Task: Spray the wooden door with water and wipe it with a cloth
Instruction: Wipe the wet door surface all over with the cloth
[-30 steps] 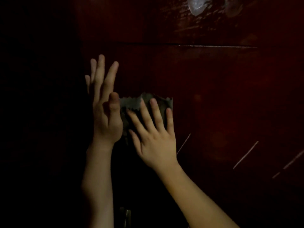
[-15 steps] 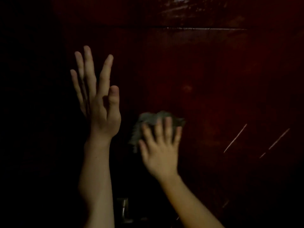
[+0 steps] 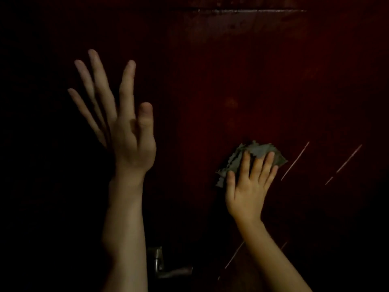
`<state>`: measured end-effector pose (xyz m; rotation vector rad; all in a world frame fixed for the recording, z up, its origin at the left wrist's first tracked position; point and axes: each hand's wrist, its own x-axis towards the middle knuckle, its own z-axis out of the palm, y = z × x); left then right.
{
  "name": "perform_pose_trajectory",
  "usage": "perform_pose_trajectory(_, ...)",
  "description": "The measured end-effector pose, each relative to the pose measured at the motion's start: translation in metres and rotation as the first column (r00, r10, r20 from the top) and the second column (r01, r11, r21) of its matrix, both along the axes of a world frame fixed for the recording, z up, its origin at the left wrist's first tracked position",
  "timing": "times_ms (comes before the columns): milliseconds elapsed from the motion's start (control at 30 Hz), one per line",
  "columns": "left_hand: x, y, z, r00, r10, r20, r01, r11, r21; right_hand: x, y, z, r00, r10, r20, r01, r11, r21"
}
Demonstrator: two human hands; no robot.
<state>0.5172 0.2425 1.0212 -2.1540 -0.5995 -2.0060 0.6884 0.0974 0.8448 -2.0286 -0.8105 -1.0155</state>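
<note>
The dark red wooden door (image 3: 263,81) fills the dim head view. My right hand (image 3: 248,186) presses a crumpled grey cloth (image 3: 255,151) flat against the door at centre right, fingers spread over it. My left hand (image 3: 117,119) is raised at the left with its fingers apart and nothing in it; I cannot tell whether it touches the door. No spray bottle is in view.
A metal door handle (image 3: 166,266) sticks out low down between my forearms. Thin pale scratches (image 3: 294,161) run diagonally across the door to the right of the cloth. A horizontal panel groove (image 3: 242,10) crosses the top. The far left is black.
My right hand has slid the cloth down and to the right across the door, away from my left hand. The left hand's fingers have spread wider. The view has shifted downward, revealing the handle.
</note>
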Motion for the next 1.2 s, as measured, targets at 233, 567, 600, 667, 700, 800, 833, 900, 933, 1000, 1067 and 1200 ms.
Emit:
perform_pose_trajectory(233,0.003,-0.004,-0.004,0.992,-0.093,0.089,0.098,0.994,-0.047,-0.084,0.065,0.026,0.960,0.171,0.221,-0.110,0.958,-0.263)
perform_pose_trajectory(567,0.035,-0.032,-0.018,0.998,0.050,0.044,-0.044,0.992,-0.121,-0.025,0.018,0.014,0.988,0.037,0.150,-0.012,0.986,-0.166)
perform_pose_trajectory(600,0.047,-0.043,-0.026,0.999,0.050,-0.012,-0.051,0.993,-0.110,-0.007,0.004,0.015,0.996,-0.009,0.092,0.022,0.990,-0.136)
perform_pose_trajectory(667,0.070,-0.061,-0.048,0.983,0.066,-0.170,-0.074,0.996,-0.043,0.027,-0.023,0.020,0.997,-0.058,-0.045,0.055,0.997,-0.053)
perform_pose_trajectory(700,0.078,-0.067,-0.059,0.969,0.082,-0.234,-0.085,0.996,-0.003,0.040,-0.034,0.023,0.990,-0.066,-0.124,0.067,0.998,0.008)
perform_pose_trajectory(800,0.096,-0.074,-0.076,0.952,0.089,-0.292,-0.087,0.996,0.021,0.071,-0.054,0.030,0.919,-0.018,-0.394,0.132,0.955,0.265)
perform_pose_trajectory(833,0.099,-0.075,-0.078,0.956,0.081,-0.283,-0.085,0.996,0.001,0.077,-0.056,0.031,0.898,0.014,-0.440,0.147,0.932,0.331)
perform_pose_trajectory(900,0.102,-0.079,-0.078,0.962,0.078,-0.261,-0.090,0.995,-0.035,0.079,-0.056,0.028,0.891,0.052,-0.450,0.134,0.918,0.372)
perform_pose_trajectory(933,0.104,-0.082,-0.078,0.964,0.080,-0.255,-0.095,0.994,-0.046,0.075,-0.054,0.021,0.902,0.055,-0.429,0.111,0.929,0.353)
perform_pose_trajectory(1000,0.111,-0.089,-0.076,0.965,0.073,-0.251,-0.088,0.995,-0.050,0.061,-0.048,0.000,0.930,0.049,-0.363,0.054,0.962,0.266)
perform_pose_trajectory(1067,0.120,-0.098,-0.074,0.963,0.061,-0.261,-0.070,0.997,-0.025,0.049,-0.044,-0.021,0.948,0.044,-0.315,0.013,0.984,0.176)
perform_pose_trajectory(1200,0.129,-0.109,-0.063,0.981,0.043,-0.188,-0.056,0.996,-0.068,0.050,-0.044,0.000,0.975,0.045,-0.218,-0.024,0.995,0.098)
